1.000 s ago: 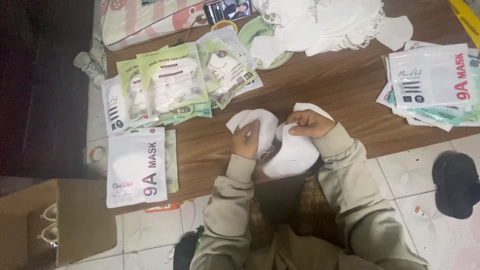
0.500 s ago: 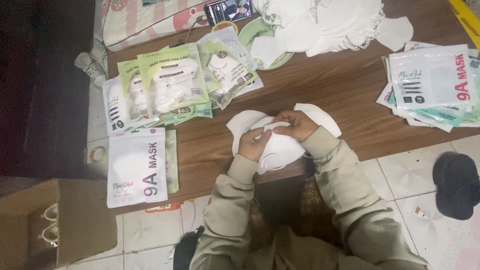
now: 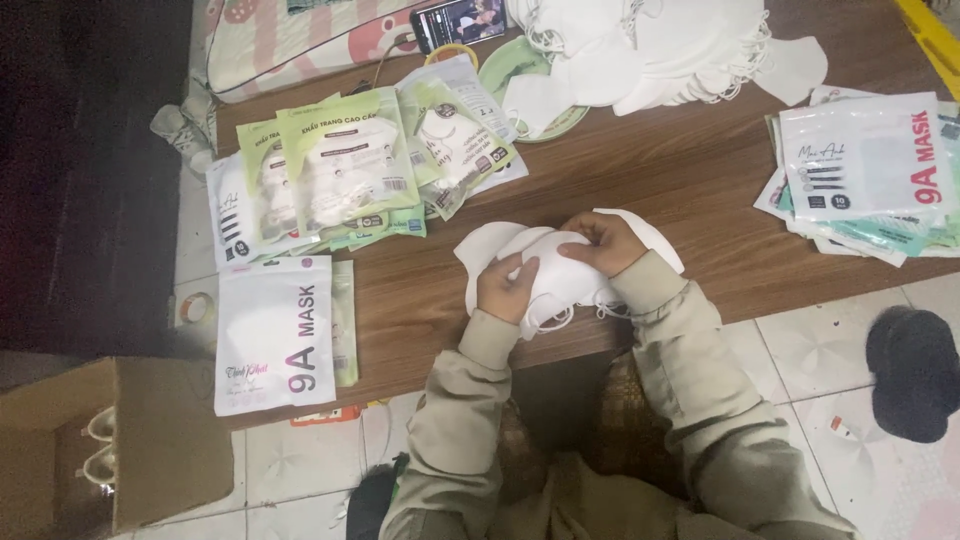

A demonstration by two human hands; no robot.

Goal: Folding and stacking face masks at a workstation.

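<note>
- White masks (image 3: pixel 560 270) sit in a small stack at the near edge of the table (image 3: pixel 690 190), both hands on them.
- Left hand (image 3: pixel 507 287) grips the stack's left side, fingers curled tight over the fabric; a second ago it sat a touch further from the other hand.
- Right hand (image 3: pixel 603 243) presses on top from 2 o'clock, fingers bent and pinching the upper mask; it has slid in toward the left hand since the earlier frames.
- Ear loops (image 3: pixel 560 318) dangle off the table edge at 6 o'clock of the stack.
- Green-and-white packs (image 3: pixel 340 170) lie fanned at 10 o'clock, unmoved.
- One white pack (image 3: pixel 272 335) lies at 9 o'clock, near the table's corner.
- Loose mask pile (image 3: pixel 650 45) lies at 12 o'clock, well apart.
- More packs (image 3: pixel 865 170) are stacked at 2 o'clock.
- Cardboard box (image 3: pixel 110 440) stands on the floor at 8 o'clock.
</note>
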